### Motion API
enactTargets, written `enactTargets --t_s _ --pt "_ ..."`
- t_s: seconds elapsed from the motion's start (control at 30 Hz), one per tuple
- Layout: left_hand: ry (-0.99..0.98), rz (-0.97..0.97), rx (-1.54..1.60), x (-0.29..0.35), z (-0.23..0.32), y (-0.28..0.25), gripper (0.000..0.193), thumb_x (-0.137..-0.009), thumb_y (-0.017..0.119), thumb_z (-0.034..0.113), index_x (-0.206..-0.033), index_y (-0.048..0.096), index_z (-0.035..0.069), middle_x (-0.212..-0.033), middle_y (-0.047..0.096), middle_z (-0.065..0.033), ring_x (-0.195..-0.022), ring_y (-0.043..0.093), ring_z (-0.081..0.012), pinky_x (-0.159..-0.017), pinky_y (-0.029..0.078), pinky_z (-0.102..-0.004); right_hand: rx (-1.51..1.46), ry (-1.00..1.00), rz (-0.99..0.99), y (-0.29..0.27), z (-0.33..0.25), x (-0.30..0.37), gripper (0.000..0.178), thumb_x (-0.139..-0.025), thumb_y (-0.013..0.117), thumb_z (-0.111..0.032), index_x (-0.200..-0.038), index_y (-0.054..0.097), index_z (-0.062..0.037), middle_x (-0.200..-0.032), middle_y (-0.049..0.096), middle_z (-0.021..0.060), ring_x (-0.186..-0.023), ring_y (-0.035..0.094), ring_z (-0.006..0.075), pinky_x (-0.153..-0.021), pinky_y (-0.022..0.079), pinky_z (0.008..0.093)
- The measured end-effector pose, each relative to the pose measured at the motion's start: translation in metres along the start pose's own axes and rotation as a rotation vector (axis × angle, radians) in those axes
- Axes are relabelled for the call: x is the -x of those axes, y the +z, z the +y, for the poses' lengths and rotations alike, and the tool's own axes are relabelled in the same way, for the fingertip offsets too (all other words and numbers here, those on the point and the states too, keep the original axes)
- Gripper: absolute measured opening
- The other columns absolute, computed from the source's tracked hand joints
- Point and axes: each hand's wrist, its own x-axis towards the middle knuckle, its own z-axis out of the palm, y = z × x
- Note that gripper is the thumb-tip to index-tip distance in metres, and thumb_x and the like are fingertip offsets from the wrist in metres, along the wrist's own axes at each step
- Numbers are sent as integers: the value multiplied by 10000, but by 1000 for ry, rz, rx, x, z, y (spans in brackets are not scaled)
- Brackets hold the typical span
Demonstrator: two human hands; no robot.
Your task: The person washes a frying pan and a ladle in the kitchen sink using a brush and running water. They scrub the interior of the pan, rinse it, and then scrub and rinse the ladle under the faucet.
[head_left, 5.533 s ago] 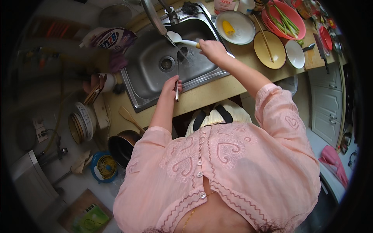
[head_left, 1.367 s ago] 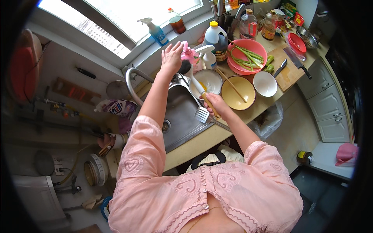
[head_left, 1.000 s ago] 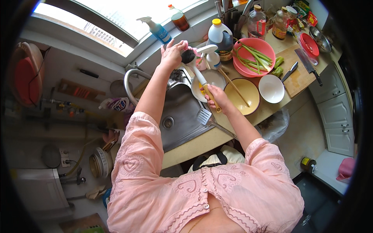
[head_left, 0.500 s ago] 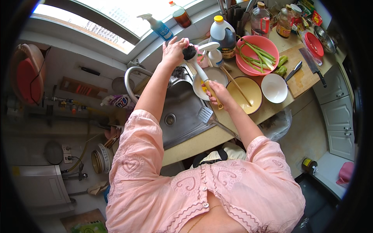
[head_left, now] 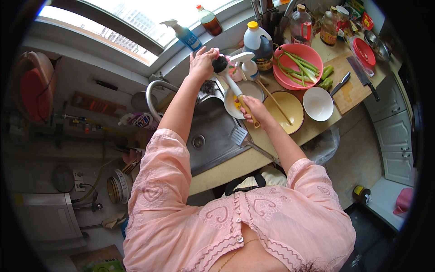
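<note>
My right hand (head_left: 254,110) grips the wooden handle of a long kitchen utensil with a pale neck (head_left: 232,85) and a dark round head (head_left: 220,64). It reaches up and left past a pale bowl (head_left: 249,89) with something yellow inside. Near the utensil's head is my left hand (head_left: 203,64), raised beyond the sink (head_left: 213,131), its fingers curled around a small pink thing (head_left: 216,51) that I cannot make out. Beside the head stands a white pump-topped bottle (head_left: 250,70). A slotted metal spatula (head_left: 239,135) lies across the sink's right edge.
A curved faucet (head_left: 149,99) rises left of my left forearm. To the right are a yellow bowl (head_left: 295,119) with a wooden stick, a white bowl (head_left: 318,104) and a pink basin (head_left: 282,78) of green onions. Knives lie on the cutting board (head_left: 351,93); bottles stand behind.
The dark utensil head has dipped slightly, and my left hand has shifted a little down and left. My right hand keeps the same hold on the handle.
</note>
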Motion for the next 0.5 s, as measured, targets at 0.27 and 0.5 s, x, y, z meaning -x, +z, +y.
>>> enactTargets --t_s 0.27,0.5 --pt "-20 9 0 2 3 1 572 -718 470 -25 -1212 517 259 -1359 396 79 -1311 273 -188 -1071 134 -507 25 14 22 0 -1 2 303 -940 385 -354 -1037 511 -96 -660 431 -24 -444 350 37 -375 312 168" --pt "-28 6 -1 4 6 0 572 -728 467 -22 -1224 506 260 -1364 389 78 -1313 266 -187 -1072 138 -503 43 -6 3 -5 1 0 309 -933 394 -353 -1033 507 -82 -660 435 -14 -457 367 43 -382 309 183"
